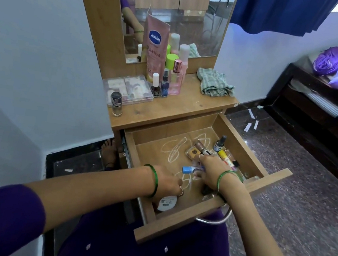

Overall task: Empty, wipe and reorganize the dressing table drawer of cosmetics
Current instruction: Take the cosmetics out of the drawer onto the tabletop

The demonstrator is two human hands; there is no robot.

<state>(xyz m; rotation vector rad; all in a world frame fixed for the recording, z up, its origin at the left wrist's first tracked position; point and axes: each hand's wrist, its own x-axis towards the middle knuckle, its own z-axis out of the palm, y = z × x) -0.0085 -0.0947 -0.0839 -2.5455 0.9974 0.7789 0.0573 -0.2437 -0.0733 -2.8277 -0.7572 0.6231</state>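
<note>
- The open wooden dressing table drawer [198, 220] is pulled well out, and there's still a pile of stuff in it, mostly bunched at the right side and front edge. White scribble marks show on the bare floor of it, so the wiping hasn't happened yet by the look of it.
- Right hand [211, 173] is down in the drawer, fingers curled around a small clear bottle with a light blue cap [188, 170]. Looks like a pinch-type hold, though I can't see exactly how the fingertips sit.
- Left hand [169, 186] is at the front-left of the drawer, fingers bent down over a round white jar with a label on the lid [166, 202]. Can't tell if it's properly gripping it or just resting on it.
- Handling guess: the little glass nail polish bottles [219, 145] and the yellow tube [224, 157] by the right wall are light but hard and slippery, and glass will chip if they knock together. I'd take them by the cap or neck, one or two at a time, no scooping.
- The jar is wider and probably heavier, so grab it around the rim from above.
- The wooden tabletop [188, 109] already holds a tall pink Vaseline tube [154, 46], some perfume bottles, and a clear plastic box [128, 88].
- A crumpled green checked cloth [214, 83] sits at the back right of the top, soft and easy to bunch up for wiping.
</note>
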